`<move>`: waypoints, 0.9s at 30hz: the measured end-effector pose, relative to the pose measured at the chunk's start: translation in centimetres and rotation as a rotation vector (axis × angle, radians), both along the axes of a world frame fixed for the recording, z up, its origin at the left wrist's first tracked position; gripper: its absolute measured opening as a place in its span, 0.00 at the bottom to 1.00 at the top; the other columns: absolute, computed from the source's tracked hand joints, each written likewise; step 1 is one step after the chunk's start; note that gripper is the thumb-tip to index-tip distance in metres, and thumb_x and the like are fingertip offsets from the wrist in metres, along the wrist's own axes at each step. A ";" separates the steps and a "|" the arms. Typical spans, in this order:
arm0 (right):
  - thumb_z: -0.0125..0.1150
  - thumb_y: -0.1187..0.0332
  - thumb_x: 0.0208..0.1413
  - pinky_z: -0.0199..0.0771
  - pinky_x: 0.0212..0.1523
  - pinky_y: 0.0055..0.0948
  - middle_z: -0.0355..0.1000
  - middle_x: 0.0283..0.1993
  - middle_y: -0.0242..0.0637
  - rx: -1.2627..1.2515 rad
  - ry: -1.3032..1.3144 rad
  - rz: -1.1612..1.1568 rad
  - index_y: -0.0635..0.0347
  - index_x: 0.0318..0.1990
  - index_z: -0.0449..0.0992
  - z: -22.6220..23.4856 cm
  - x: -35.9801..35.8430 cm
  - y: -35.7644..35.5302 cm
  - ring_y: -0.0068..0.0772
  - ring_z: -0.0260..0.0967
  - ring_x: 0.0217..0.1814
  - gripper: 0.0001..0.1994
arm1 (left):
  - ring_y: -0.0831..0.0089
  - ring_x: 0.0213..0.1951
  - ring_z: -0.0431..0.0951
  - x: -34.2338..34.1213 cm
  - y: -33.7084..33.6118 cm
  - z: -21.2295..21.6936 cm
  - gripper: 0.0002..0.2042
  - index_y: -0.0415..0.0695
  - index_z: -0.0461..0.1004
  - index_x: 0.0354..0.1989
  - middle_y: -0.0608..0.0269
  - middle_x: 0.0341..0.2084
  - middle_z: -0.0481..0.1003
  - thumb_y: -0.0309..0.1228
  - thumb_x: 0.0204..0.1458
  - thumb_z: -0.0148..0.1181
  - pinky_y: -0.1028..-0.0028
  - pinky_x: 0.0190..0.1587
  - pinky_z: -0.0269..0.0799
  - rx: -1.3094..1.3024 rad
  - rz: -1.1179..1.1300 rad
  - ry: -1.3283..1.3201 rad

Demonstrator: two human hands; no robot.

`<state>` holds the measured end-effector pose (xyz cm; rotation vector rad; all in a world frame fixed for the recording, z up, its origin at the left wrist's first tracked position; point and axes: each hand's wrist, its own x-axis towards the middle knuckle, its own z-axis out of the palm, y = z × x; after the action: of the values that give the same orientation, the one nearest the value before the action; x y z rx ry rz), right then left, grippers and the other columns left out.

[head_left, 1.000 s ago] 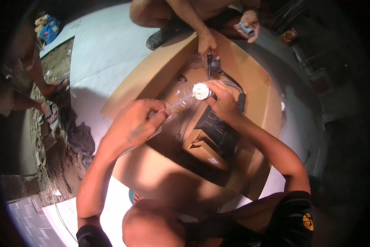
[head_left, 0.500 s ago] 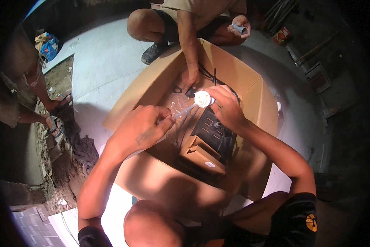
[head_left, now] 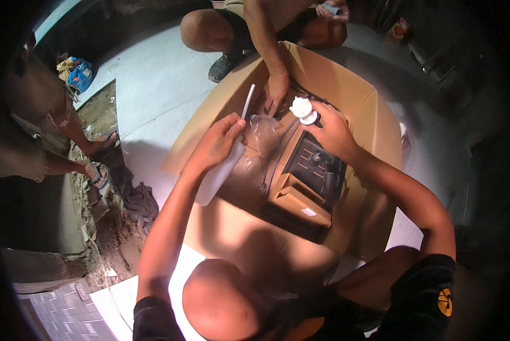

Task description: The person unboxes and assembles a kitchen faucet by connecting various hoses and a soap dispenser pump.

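My left hand (head_left: pixel 220 142) is closed round a white plastic piece. Its thin tube (head_left: pixel 248 101) sticks up past the fingers, and a wider, milky white body (head_left: pixel 220 175) hangs below the palm. Whether tube and body are one piece is hidden by the hand. In my right hand (head_left: pixel 331 129) a white round plastic fitting (head_left: pixel 302 109) with a flanged edge is pinched between thumb and fingers. Both hands are over an open cardboard box (head_left: pixel 232 223). Clear plastic wrap (head_left: pixel 262 129) and a black slotted part (head_left: pixel 313 165) lie inside it.
A folded brown carton (head_left: pixel 299 203) and a dark cable (head_left: pixel 278 152) are in the box. Across it, a co-worker's hand (head_left: pixel 276 94) reaches in; their other hand holds a grey pipe piece (head_left: pixel 331 9). Another person's feet (head_left: pixel 99 173) are at left, beside broken ground (head_left: pixel 99 219).
The tube has come away from the white fitting and now points up. My hands are farther apart, and the fitting is turned. The view has shifted, with the box lying farther right.
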<state>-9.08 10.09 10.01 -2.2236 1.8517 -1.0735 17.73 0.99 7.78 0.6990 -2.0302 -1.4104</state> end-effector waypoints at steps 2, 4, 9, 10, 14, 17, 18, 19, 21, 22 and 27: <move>0.64 0.72 0.46 0.68 0.46 0.39 0.72 0.41 0.49 0.033 -0.086 -0.031 0.64 0.44 0.70 -0.9 -0.4 0.4 0.52 0.70 0.46 0.17 | 0.80 0.30 0.73 -1.4 -1.6 -1.3 0.13 0.42 0.68 0.32 0.67 0.24 0.71 0.37 0.65 0.44 0.76 0.37 0.66 -0.045 0.068 -0.146; 0.62 0.71 0.46 0.68 0.46 0.39 0.72 0.43 0.51 0.056 -0.185 -0.052 0.65 0.44 0.69 -1.6 -0.5 0.8 0.53 0.70 0.47 0.17 | 0.80 0.30 0.73 -3.0 -3.5 -1.0 0.13 0.42 0.67 0.33 0.67 0.24 0.71 0.37 0.65 0.44 0.76 0.37 0.67 -0.001 0.020 -0.044; 0.58 0.73 0.43 0.67 0.47 0.33 0.71 0.41 0.43 -0.001 -0.446 -0.112 0.65 0.45 0.68 -0.4 -0.5 1.2 0.39 0.69 0.45 0.18 | 0.79 0.28 0.71 -5.7 -5.0 4.0 0.14 0.44 0.67 0.36 0.68 0.27 0.72 0.41 0.65 0.42 0.78 0.37 0.68 0.073 0.014 0.264; 0.58 0.74 0.42 0.66 0.47 0.29 0.70 0.40 0.36 0.033 -0.549 -0.068 0.65 0.46 0.68 0.5 -0.4 1.1 0.29 0.67 0.44 0.19 | 0.79 0.28 0.71 -6.1 -4.3 4.7 0.14 0.44 0.67 0.36 0.68 0.27 0.72 0.41 0.65 0.42 0.78 0.37 0.68 0.073 0.021 0.220; 0.65 0.72 0.46 0.66 0.37 0.22 0.70 0.31 0.28 0.008 -0.679 0.074 0.62 0.42 0.74 4.6 0.8 2.2 0.19 0.65 0.34 0.14 | 0.76 0.32 0.72 -6.9 1.6 4.5 0.11 0.41 0.69 0.36 0.64 0.25 0.73 0.36 0.63 0.47 0.73 0.40 0.67 -0.129 0.048 0.093; 0.68 0.70 0.47 0.69 0.33 0.22 0.75 0.29 0.30 -0.039 -0.821 0.074 0.64 0.34 0.77 7.0 2.6 2.9 0.18 0.69 0.31 0.09 | 0.75 0.31 0.73 -7.1 4.4 4.3 0.11 0.39 0.70 0.35 0.62 0.23 0.74 0.35 0.62 0.49 0.73 0.37 0.67 -0.182 0.016 0.034; 0.68 0.69 0.47 0.71 0.36 0.24 0.77 0.31 0.32 -0.012 -0.869 0.087 0.65 0.31 0.78 7.5 2.9 3.1 0.19 0.72 0.33 0.09 | 0.78 0.32 0.72 -6.9 4.9 4.5 0.12 0.38 0.69 0.34 0.64 0.24 0.74 0.36 0.63 0.50 0.75 0.37 0.67 -0.227 -0.003 0.025; 0.68 0.71 0.47 0.72 0.35 0.24 0.76 0.28 0.31 -0.008 -0.880 0.083 0.65 0.30 0.78 7.9 3.1 3.2 0.18 0.72 0.31 0.07 | 0.78 0.32 0.72 -6.7 5.3 4.7 0.12 0.38 0.69 0.34 0.64 0.24 0.74 0.36 0.63 0.50 0.75 0.37 0.67 -0.207 0.010 -0.012; 0.68 0.71 0.47 0.72 0.35 0.24 0.76 0.29 0.31 -0.001 -0.895 0.087 0.65 0.30 0.77 8.2 3.4 3.4 0.18 0.72 0.31 0.07 | 0.74 0.30 0.73 -6.3 5.6 5.5 0.12 0.36 0.70 0.33 0.60 0.24 0.74 0.35 0.62 0.51 0.74 0.36 0.68 -0.294 0.015 -0.017; 0.67 0.72 0.47 0.72 0.35 0.24 0.76 0.29 0.31 0.030 -0.910 0.078 0.65 0.30 0.77 8.1 3.5 3.5 0.18 0.72 0.31 0.06 | 0.74 0.30 0.73 -6.1 5.7 5.9 0.12 0.36 0.70 0.33 0.60 0.24 0.74 0.35 0.62 0.51 0.74 0.36 0.68 -0.295 0.030 -0.017; 0.66 0.70 0.48 0.67 0.27 0.22 0.74 0.26 0.30 0.109 -0.953 0.115 0.64 0.29 0.77 7.5 3.6 3.2 0.18 0.69 0.25 0.06 | 0.55 0.30 0.77 -5.3 6.5 5.7 0.11 0.42 0.72 0.40 0.51 0.26 0.76 0.37 0.56 0.58 0.63 0.34 0.69 -0.369 0.055 -0.209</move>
<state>-5.51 13.30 17.56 -1.3171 1.2830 -1.5627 12.48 7.46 13.46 0.7554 -2.3285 -0.9242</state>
